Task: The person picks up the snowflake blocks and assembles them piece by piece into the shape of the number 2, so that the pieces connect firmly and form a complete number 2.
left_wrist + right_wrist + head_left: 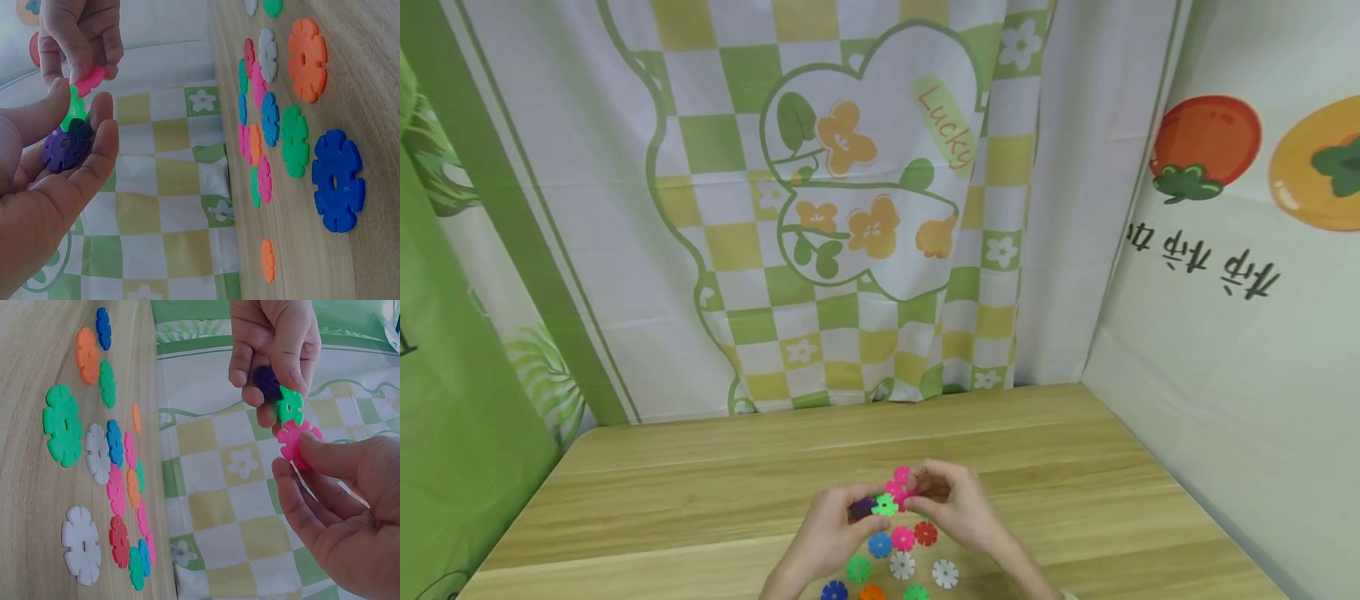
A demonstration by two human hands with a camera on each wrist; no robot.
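Note:
My left hand (pixel 835 525) pinches a green notched snowflake disc (pixel 290 406) between thumb and fingers. A dark purple snowflake disc (pixel 65 147) lies against the fingers of that same hand, beside the green one. From the other side my right hand (pixel 958 504) grips a pink snowflake disc (pixel 298 442) by thumb and fingertips. The pink disc's edge meets the green disc's edge; whether their slots interlock I cannot tell. Both hands are raised above the tabletop, close together.
Loose snowflake discs lie flat on the wooden table (pixel 700 492) below and around the hands, among them a blue one (pixel 338 181), a white one (pixel 81 545), an orange one (pixel 307 60) and a red one (pixel 926 533). A patterned curtain (pixel 865 333) hangs behind the table.

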